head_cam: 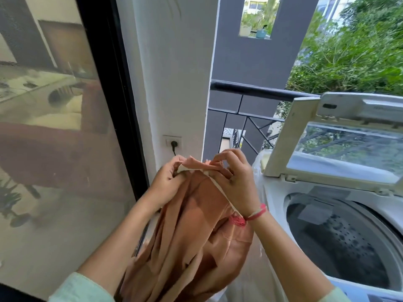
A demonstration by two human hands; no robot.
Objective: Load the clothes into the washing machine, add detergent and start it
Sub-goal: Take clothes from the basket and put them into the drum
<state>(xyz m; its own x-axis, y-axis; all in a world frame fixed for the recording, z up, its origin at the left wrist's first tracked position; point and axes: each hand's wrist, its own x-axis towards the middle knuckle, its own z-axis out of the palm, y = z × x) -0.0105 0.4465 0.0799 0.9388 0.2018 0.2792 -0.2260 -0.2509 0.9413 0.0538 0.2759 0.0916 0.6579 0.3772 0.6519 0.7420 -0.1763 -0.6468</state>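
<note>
Balcony setting: dark railing at the back, green foliage beyond it, a reflective glass door on the left. Top-loading washing machine stands at the right, lid raised and tilted back, drum exposed.

Hands: left hand and right hand each pinch the pale-trimmed top edge of a peach garment, fingers curled onto the cloth, hands near one another. The garment hangs down between the forearms, to the left of the machine and not over the opening. Red and white thread band on the right wrist.

Progress (judgement): early. Lid is open, so access is done. The visible part of the drum looks dark and bare, though its near side is cut off, so I cannot rule out clothes lying there. This garment is not yet loaded. Detergent and starting the machine remain; no detergent container is in view.

Surroundings: wall socket with a plug in it on the white pillar, just above the hands. Translucent plastic sits against the machine's left side, close to the right hand. Nothing blocks the path to the drum; the cloth only needs carrying right, over the rim
</note>
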